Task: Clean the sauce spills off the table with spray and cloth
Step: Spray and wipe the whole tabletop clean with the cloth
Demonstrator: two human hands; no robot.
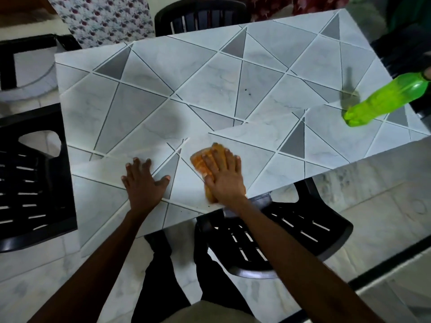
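Where the person leans over the near edge of the table [210, 89], the right hand [224, 180] lies flat on an orange cloth [200, 162], fingers straight and slightly spread, pressing it to the surface without curling round it. The cloth is folded or bunched into a thick pad. Its long axis runs from the near table edge away from the person, roughly in line with the hand. Orange fabric shows past the fingertips, beside the thumb and at the wrist.

Just to the left, apart from the cloth, the left hand [143, 183] rests palm down on the table, fingers straight and fanned, holding nothing.

Two small dark specks [247, 90] mark the middle of the grey, triangle-patterned top.

Far to the right, well apart from the cloth, a bright green bottle [384, 99] is tilted. Its base points down toward the table and its neck points up and right to the picture's edge. Whether the base touches the surface cannot be determined.

Black plastic chairs stand at the near side [291, 231], left side [30, 183] and far side [198, 17].
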